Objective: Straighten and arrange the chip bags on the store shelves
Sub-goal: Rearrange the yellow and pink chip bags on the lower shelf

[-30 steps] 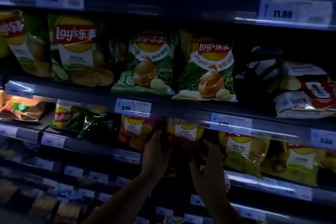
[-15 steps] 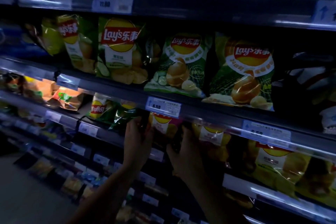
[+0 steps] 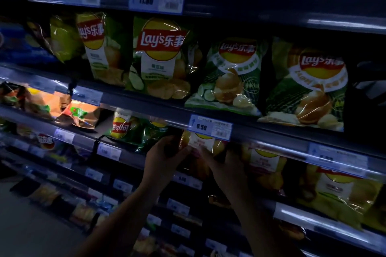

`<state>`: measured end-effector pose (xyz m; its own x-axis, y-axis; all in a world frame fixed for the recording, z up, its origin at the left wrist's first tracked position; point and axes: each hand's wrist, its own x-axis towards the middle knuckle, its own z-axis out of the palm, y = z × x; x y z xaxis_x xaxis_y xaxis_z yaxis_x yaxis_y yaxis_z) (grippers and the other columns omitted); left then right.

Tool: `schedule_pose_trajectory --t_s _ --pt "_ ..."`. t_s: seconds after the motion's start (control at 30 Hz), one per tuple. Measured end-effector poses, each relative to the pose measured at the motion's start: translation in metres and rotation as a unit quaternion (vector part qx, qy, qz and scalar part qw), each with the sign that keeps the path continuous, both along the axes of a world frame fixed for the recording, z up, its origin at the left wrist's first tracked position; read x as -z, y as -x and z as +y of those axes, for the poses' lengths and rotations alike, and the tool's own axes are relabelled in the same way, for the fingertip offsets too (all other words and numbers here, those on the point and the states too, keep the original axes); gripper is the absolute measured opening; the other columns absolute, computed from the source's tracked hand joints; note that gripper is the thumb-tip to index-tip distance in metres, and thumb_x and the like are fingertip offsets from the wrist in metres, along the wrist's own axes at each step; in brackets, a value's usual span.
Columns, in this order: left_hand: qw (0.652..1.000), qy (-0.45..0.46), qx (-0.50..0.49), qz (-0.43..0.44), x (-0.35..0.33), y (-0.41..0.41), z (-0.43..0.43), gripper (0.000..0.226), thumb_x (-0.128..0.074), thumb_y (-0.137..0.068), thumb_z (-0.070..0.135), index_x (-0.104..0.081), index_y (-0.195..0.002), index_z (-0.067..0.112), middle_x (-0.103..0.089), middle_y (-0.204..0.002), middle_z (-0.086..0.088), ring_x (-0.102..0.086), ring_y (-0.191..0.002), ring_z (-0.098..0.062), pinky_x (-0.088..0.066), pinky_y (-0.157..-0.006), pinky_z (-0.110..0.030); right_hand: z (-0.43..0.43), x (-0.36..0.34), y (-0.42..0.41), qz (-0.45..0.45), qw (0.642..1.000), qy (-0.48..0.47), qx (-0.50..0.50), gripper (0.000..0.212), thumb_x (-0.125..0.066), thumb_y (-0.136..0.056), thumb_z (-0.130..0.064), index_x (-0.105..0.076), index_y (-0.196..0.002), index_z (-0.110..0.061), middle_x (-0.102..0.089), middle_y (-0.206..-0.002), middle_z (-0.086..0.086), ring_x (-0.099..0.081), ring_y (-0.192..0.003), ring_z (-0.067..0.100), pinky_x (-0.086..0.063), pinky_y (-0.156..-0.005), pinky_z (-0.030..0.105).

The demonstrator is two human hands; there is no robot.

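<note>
Both hands hold a pink and yellow chip bag on the lower shelf, just under the 6.50 price tag. My left hand grips its left edge and my right hand grips its lower right side. To its left lies an upside-down green Lay's bag. Another yellow-labelled bag stands right of my right hand. On the shelf above stand green Lay's bags.
Dark shelf rails with price tags run across the view. Orange snack bags lie at the left of the lower shelf. Yellow bags fill the lower right. Smaller goods sit on lower shelves above the floor.
The view has shifted left along the shelves. Both hands moved left from one pink and yellow bag to the one beside it and now grip that.
</note>
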<state>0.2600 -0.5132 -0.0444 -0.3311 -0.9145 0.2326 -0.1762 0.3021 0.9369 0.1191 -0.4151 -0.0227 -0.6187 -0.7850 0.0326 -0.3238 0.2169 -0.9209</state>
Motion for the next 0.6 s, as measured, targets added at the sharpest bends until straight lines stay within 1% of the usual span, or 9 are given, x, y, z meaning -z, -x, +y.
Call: schedule_pose_trajectory --t_s 0.07,0.13,0.2,0.23,0.33,0.4,0.47,0.53,0.6 --pt "0.999 -0.013 0.031 0.025 -0.005 -0.008 0.004 0.024 -0.078 -0.085 0.022 -0.073 -0.108 0.016 -0.079 -0.090 0.001 -0.076 -0.078 -0.009 -0.059 -0.064 -0.023 0.005 -0.004 -0.006 -0.053 0.998 0.016 -0.013 0.022 -0.074 -0.087 -0.042 -0.059 -0.101 -0.036 -0.056 -0.091 -0.029 -0.055 -0.079 -0.013 -0.038 -0.062 -0.003" --pt "0.997 -0.036 0.046 0.055 -0.002 -0.016 0.006 0.023 -0.078 -0.085 0.019 -0.072 -0.107 0.019 -0.079 -0.093 -0.002 -0.076 -0.080 -0.013 -0.060 -0.064 -0.026 0.008 -0.006 -0.011 -0.092 0.994 0.041 -0.051 0.028 -0.074 -0.089 -0.030 -0.055 -0.096 -0.049 -0.061 -0.082 -0.039 -0.058 -0.074 -0.024 -0.037 -0.060 -0.009" --pt "0.991 -0.080 0.066 0.079 0.001 -0.026 0.005 0.026 -0.079 -0.083 0.026 -0.070 -0.107 0.022 -0.077 -0.100 -0.007 -0.076 -0.088 -0.023 -0.063 -0.070 -0.039 0.012 -0.008 -0.015 -0.126 0.989 0.045 -0.069 0.032 -0.073 -0.090 -0.024 -0.055 -0.098 -0.049 -0.064 -0.074 -0.044 -0.056 -0.070 -0.032 -0.040 -0.060 -0.007" --pt "0.987 -0.108 0.083 0.090 0.002 -0.031 0.005 0.031 -0.079 -0.080 0.030 -0.069 -0.108 0.022 -0.076 -0.103 -0.008 -0.076 -0.092 -0.027 -0.064 -0.073 -0.042 0.013 -0.003 -0.013 -0.141 0.986 0.049 -0.071 0.029 -0.073 -0.089 -0.022 -0.059 -0.099 -0.046 -0.068 -0.073 -0.041 -0.058 -0.069 -0.029 -0.044 -0.062 -0.003" --pt "0.966 -0.193 0.148 0.089 0.005 -0.045 0.000 0.049 -0.081 -0.074 0.031 -0.060 -0.117 0.021 -0.074 -0.109 -0.009 -0.073 -0.103 -0.030 -0.063 -0.080 -0.043 0.016 -0.002 -0.017 -0.178 0.980 0.049 -0.071 0.020 -0.075 -0.085 -0.027 -0.068 -0.102 -0.033 -0.077 -0.079 -0.025 -0.071 -0.075 -0.010 -0.054 -0.078 0.023" --pt "0.959 -0.218 0.161 0.088 0.006 -0.053 0.001 0.060 -0.090 -0.070 0.031 -0.058 -0.120 0.023 -0.070 -0.116 -0.018 -0.071 -0.107 -0.034 -0.060 -0.088 -0.053 0.016 0.001 -0.021 -0.207 0.975 0.037 -0.064 0.037 -0.081 -0.076 -0.037 -0.070 -0.111 -0.029 -0.080 -0.091 -0.014 -0.075 -0.090 0.005 -0.057 -0.083 0.030" --pt "0.958 -0.225 0.157 0.089 0.009 -0.060 0.002 0.068 -0.094 -0.060 0.034 -0.059 -0.118 0.023 -0.069 -0.116 -0.022 -0.072 -0.106 -0.033 -0.061 -0.086 -0.053 0.016 0.003 -0.025 -0.235 0.970 0.022 -0.056 0.066 -0.085 -0.058 -0.054 -0.071 -0.117 -0.029 -0.081 -0.100 -0.006 -0.076 -0.098 0.018 -0.059 -0.087 0.039" --pt "0.956 -0.228 0.171 0.075 0.009 -0.067 0.006 0.064 -0.092 -0.067 0.020 -0.058 -0.121 0.018 -0.070 -0.112 -0.020 -0.075 -0.097 -0.022 -0.063 -0.077 -0.039 0.016 0.006 -0.030 -0.263 0.963 0.013 -0.051 0.071 -0.086 -0.050 -0.055 -0.071 -0.115 -0.029 -0.081 -0.101 -0.005 -0.076 -0.095 0.018 -0.060 -0.079 0.037" --pt "0.947 -0.252 0.185 0.072 0.007 -0.076 0.011 0.056 -0.081 -0.076 0.003 -0.057 -0.126 0.007 -0.073 -0.111 -0.017 -0.076 -0.095 -0.019 -0.063 -0.074 -0.033 0.018 0.009 -0.033 -0.299 0.953 0.025 -0.039 0.060 -0.084 -0.053 -0.043 -0.072 -0.109 -0.026 -0.081 -0.097 -0.002 -0.076 -0.091 0.019 -0.058 -0.072 0.033"
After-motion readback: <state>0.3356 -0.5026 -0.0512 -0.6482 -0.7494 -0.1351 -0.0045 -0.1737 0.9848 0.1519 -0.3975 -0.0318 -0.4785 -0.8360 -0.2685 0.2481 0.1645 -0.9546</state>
